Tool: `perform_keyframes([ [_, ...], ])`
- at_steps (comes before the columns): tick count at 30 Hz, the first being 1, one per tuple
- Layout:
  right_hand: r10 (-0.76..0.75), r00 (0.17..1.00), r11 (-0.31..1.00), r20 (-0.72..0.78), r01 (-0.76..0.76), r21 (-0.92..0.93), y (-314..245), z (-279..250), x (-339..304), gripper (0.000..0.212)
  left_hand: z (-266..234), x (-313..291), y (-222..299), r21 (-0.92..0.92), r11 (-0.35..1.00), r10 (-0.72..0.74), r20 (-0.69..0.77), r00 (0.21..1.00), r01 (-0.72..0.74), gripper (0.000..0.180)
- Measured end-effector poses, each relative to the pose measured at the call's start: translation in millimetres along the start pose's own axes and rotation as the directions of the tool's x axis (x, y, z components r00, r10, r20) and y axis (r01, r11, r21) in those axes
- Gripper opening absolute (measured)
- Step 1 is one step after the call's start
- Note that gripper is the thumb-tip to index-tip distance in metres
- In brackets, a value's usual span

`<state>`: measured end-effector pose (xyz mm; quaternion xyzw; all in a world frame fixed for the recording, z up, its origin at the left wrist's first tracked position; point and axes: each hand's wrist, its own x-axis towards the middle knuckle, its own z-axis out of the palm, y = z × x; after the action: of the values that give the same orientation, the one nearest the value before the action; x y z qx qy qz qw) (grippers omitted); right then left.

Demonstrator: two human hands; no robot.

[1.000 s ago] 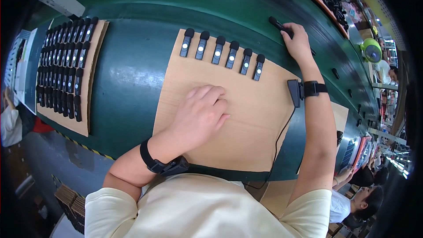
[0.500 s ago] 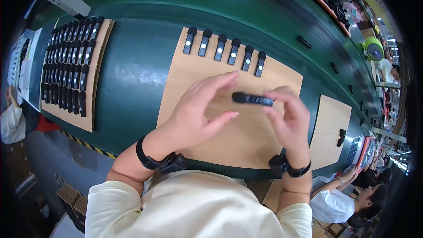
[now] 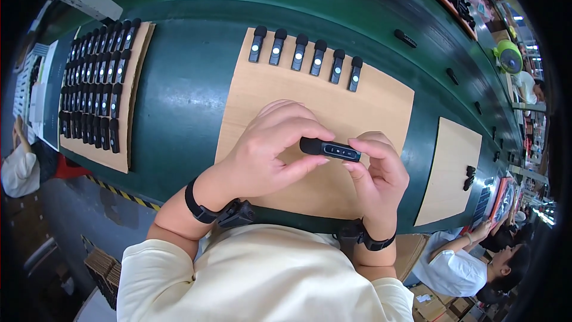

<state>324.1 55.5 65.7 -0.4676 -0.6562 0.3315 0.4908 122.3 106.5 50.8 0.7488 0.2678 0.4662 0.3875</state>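
Observation:
Between my two hands is a small black wireless microphone (image 3: 341, 151) with a round foam cap, its button panel facing up. My left hand (image 3: 271, 149) has thumb and forefinger closed on its foam-capped end. My right hand (image 3: 378, 170) pinches the opposite end between thumb and fingertips. Beneath them lies a brown cardboard sheet (image 3: 250, 107). Along its far edge is a row of several similar microphones (image 3: 298, 53), foam caps pointing away from me, each with a pale round spot.
At the left, another cardboard sheet (image 3: 136, 77) carries several packed rows of microphones (image 3: 104, 101). A smaller sheet (image 3: 447, 167) lies to the right with a few black pieces (image 3: 469, 177). Beyond, single microphones (image 3: 406, 38) lie along the green surface (image 3: 185, 83). A co-worker (image 3: 453, 262) sits at the right.
My left hand has closed on the foam end of the microphone, where before it was open beside it. The right hand has brought the microphone slightly left and nearer to me.

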Motion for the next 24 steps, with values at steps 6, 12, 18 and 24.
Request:
perform_keyframes([
  [6, -0.008, 1.0, 1.0, 0.011, 0.008, -0.007, 1.8, 2.5, -0.2, 0.028, 0.8, 2.2, 0.6, 0.021, 0.999, 0.048, -0.046, 0.998, -0.047, 0.028],
  [12, 0.007, 1.0, 1.0, 0.014, -0.007, -0.009, 2.8, 3.4, -0.5, 0.028, 2.8, -0.4, -2.7, 0.04, 0.998, 0.057, -0.057, 0.997, -0.055, 0.029],
  [18, 0.01, 1.0, 1.0, 0.006, -0.01, 0.019, 3.1, 3.9, -1.1, 0.024, 2.7, -1.6, -2.8, 0.041, 0.998, 0.041, -0.048, 0.998, -0.039, 0.028],
  [24, -0.019, 0.999, 0.995, 0.03, 0.016, 0.099, 8.0, 6.0, -3.7, 0.022, 2.5, -2.1, -5.3, 0.005, 1.0, 0.018, 0.035, 0.999, -0.018, 0.026],
])
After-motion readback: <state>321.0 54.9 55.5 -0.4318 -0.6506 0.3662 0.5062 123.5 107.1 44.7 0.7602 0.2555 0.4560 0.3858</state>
